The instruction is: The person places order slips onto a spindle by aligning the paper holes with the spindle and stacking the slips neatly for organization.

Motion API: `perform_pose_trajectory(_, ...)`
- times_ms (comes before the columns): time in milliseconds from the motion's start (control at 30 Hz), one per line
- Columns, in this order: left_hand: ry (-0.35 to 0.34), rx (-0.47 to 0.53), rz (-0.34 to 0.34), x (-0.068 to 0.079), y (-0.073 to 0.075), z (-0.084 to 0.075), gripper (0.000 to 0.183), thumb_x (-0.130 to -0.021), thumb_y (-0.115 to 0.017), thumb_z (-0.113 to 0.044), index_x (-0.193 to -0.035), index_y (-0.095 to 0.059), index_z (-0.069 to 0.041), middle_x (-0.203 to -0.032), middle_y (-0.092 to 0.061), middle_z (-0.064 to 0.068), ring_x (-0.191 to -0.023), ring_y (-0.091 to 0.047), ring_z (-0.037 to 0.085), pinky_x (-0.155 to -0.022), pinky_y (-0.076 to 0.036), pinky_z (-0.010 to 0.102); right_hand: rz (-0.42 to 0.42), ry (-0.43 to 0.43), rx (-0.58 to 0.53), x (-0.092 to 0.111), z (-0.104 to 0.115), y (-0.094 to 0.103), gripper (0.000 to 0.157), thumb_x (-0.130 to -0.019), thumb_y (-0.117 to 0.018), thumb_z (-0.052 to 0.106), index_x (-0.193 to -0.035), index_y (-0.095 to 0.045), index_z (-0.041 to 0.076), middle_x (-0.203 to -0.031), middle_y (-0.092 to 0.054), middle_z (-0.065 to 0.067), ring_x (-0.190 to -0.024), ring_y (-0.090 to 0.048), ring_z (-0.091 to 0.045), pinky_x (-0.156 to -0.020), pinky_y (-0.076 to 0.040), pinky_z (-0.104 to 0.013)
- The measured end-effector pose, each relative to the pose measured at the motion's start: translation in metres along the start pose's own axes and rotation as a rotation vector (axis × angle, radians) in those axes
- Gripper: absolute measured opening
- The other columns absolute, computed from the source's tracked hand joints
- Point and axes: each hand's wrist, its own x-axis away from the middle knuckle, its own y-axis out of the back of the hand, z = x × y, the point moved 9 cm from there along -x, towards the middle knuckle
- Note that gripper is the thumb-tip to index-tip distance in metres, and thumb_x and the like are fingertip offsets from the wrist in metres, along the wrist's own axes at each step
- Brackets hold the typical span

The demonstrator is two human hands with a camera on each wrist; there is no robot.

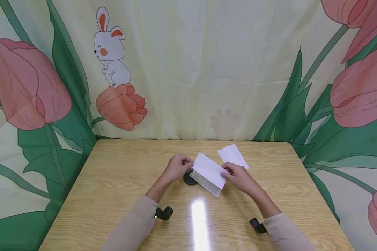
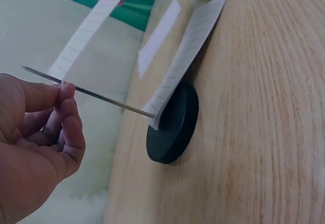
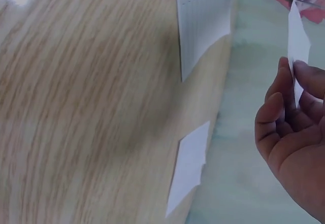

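A bill spike stands on the table, with a round black base (image 2: 177, 127) and a thin metal rod (image 2: 111, 101). One lined paper slip (image 2: 188, 46) is pierced by the rod and sits low, right at the base. Higher up, a second lined slip (image 1: 208, 167) stretches between both hands, its left corner at the rod near the tip. My left hand (image 1: 177, 167) pinches that corner between thumb and fingers. At the slip's other end, my right hand (image 1: 238, 177) grips the edge with thumb and fingertips.
Behind the right hand, loose paper slips (image 1: 234, 156) lie on the wooden table (image 1: 128, 167). A curtain (image 1: 176, 69) printed with tulips and a rabbit hangs beyond the table's far edge. Black devices (image 1: 164, 213) sit at both wrists.
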Motion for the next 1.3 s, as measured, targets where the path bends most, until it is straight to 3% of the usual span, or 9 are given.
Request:
perform_pose_trajectory(167,0.002,-0.036,-0.018,-0.002,-0.001,0.009,0.008,-0.097,-0.068,-0.003,-0.096,-0.074,0.002,-0.081,-0.071,0.008,-0.075,-0.067,0.017,-0.062,-0.051,0.022,-0.001,-0.034,0.029,-0.001,-0.008,-0.006,0.009,-0.099,-0.069,0.015,-0.105,-0.070,0.008,-0.076,-0.055,0.001,-0.070,-0.048,-0.014,-0.059,-0.040,-0.024)
perform_pose_trajectory(267,0.015,-0.045,-0.019,-0.004,-0.003,0.015,0.007,-0.097,-0.069,-0.004,-0.095,-0.075,0.000,-0.081,-0.070,0.006,-0.072,-0.062,0.010,-0.063,-0.050,0.022,-0.012,-0.028,0.042,-0.001,-0.011,-0.009,0.008,-0.098,-0.071,0.014,-0.103,-0.071,0.008,-0.076,-0.056,0.001,-0.069,-0.047,-0.013,-0.059,-0.040,-0.024)
perform_pose_trajectory(933,0.089,-0.057,0.002,-0.007,-0.016,0.049,0.006,-0.097,-0.069,-0.005,-0.093,-0.074,-0.002,-0.078,-0.068,0.004,-0.070,-0.060,0.012,-0.063,-0.050,0.024,-0.021,-0.105,0.081,-0.002,-0.034,-0.028,0.013,-0.092,-0.077,0.010,-0.100,-0.068,0.008,-0.084,-0.068,0.000,-0.078,-0.059,-0.011,-0.070,-0.048,-0.027)
perform_pose_trajectory(1300,0.102,-0.098,-0.016,-0.007,-0.017,0.050,0.005,-0.095,-0.070,-0.001,-0.091,-0.074,-0.001,-0.078,-0.069,0.005,-0.070,-0.061,0.011,-0.064,-0.052,0.023,-0.013,-0.088,0.134,-0.006,-0.038,-0.036,0.013,-0.091,-0.078,0.011,-0.099,-0.068,0.008,-0.081,-0.064,0.000,-0.075,-0.056,-0.013,-0.070,-0.047,-0.031)
